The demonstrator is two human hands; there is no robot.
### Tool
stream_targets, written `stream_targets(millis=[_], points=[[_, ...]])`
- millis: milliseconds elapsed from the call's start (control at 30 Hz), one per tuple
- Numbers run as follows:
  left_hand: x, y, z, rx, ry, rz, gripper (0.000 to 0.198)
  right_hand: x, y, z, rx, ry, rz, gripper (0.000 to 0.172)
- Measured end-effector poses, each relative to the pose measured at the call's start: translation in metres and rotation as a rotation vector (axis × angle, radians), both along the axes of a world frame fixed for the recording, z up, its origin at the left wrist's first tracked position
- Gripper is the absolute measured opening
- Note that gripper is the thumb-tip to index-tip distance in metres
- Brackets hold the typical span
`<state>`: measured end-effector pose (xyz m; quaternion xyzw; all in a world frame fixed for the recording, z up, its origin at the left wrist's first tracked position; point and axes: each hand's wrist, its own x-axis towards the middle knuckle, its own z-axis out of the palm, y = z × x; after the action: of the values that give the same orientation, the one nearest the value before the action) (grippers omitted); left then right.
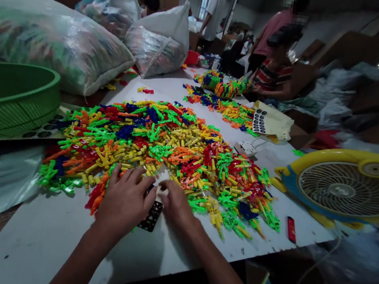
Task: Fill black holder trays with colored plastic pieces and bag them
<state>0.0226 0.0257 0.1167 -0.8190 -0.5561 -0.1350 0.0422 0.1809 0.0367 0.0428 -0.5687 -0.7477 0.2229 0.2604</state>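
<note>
My left hand point(129, 197) reaches to the near edge of a heap of small plastic toy pieces point(175, 145) in yellow, green, orange, red and blue. Its fingers are spread and bent downward, with the thumb beside a black plate full of holes point(150, 218). Close on the other side of that plate, my right hand point(178, 205) has its fingers curled inward. A small whitish patch shows between the hands, too blurred to identify. What the right fingers hold is hidden.
A green basket point(14, 102) and filled clear sacks point(50, 37) stand left. On the right are a yellow fan point(342, 188), a red lighter point(291, 229) and a power strip point(246, 148). Across the white table point(59, 246), a person in a striped shirt point(273, 78) sits by another heap.
</note>
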Motion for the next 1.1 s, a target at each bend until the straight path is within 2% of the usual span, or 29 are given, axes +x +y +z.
stream_targets(millis=[67,133,233,300,367,533,700,767,900,967,1033,1100], points=[[0.001,0.002,-0.002,0.04,0.001,0.009,0.033,0.025,0.024,0.024,0.102,-0.136,-0.208,0.03],[0.002,0.006,-0.003,0.082,0.01,0.03,0.032,0.043,0.054,0.047,0.18,-0.367,-0.342,0.035],[0.005,0.01,-0.004,0.098,0.024,0.067,0.034,0.055,0.089,0.066,0.075,-0.601,-0.358,0.034],[0.005,0.01,-0.003,0.072,0.01,0.085,0.038,0.055,0.094,0.066,0.005,-0.636,-0.323,0.032],[0.004,0.008,-0.002,0.034,-0.023,0.076,0.044,0.054,0.084,0.06,0.019,-0.607,-0.32,0.027],[0.001,0.001,0.0,-0.037,-0.066,-0.042,0.047,0.049,0.038,0.041,0.044,-0.466,-0.296,0.022],[0.003,0.001,-0.002,-0.019,-0.053,-0.023,0.043,0.04,0.016,0.032,0.121,-0.067,-0.196,0.031],[0.003,0.001,-0.002,-0.014,-0.052,-0.028,0.043,0.032,0.005,0.024,0.008,0.143,-0.162,0.023],[0.003,0.0,-0.003,-0.015,-0.043,-0.037,0.044,0.006,-0.024,-0.004,-0.51,0.556,-0.042,0.016],[0.002,-0.001,-0.004,-0.014,-0.036,-0.036,0.045,-0.006,-0.035,-0.017,-0.574,0.579,-0.023,0.014],[0.001,-0.001,-0.005,-0.013,-0.033,-0.036,0.045,-0.015,-0.043,-0.023,-0.431,0.457,-0.006,0.015],[0.001,-0.001,-0.005,-0.015,-0.042,-0.039,0.045,-0.022,-0.048,-0.026,-0.257,0.279,0.006,0.023]])
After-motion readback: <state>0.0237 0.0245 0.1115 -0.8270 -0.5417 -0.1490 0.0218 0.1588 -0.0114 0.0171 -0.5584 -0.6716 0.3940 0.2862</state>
